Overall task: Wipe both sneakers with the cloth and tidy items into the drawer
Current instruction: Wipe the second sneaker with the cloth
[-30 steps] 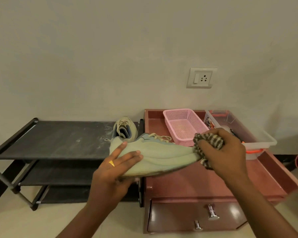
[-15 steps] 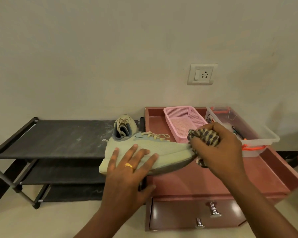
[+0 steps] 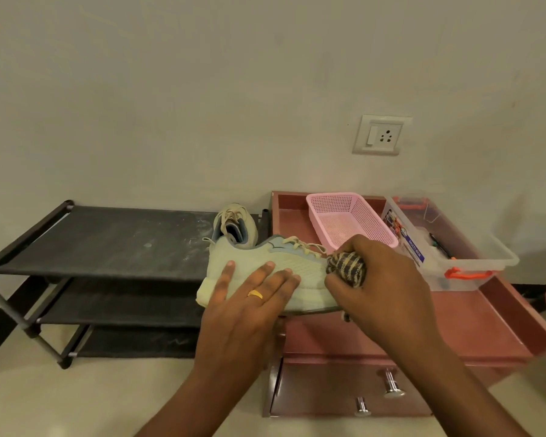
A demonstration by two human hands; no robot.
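A pale green sneaker (image 3: 300, 268) lies on its side across the gap between the black shoe rack and the reddish drawer unit (image 3: 473, 329). My left hand (image 3: 249, 307) rests on its side with straight fingers, a gold ring on one. My right hand (image 3: 382, 285) grips a bunched striped cloth (image 3: 347, 266) against the sneaker's toe end. The second sneaker (image 3: 234, 223) stands behind on the rack's top shelf, partly hidden. The drawer (image 3: 334, 389) below the unit's top is closed, with metal knobs.
A black three-tier shoe rack (image 3: 101, 241) stands to the left. On the drawer unit sit a pink mesh basket (image 3: 347, 217) and a clear plastic box (image 3: 454, 247) with orange clips holding small items. A wall socket (image 3: 380, 135) is above.
My left hand slid from the sneaker's heel edge onto its side. My right hand moved the cloth left along the toe. The sneaker tilted to show its side instead of its sole.
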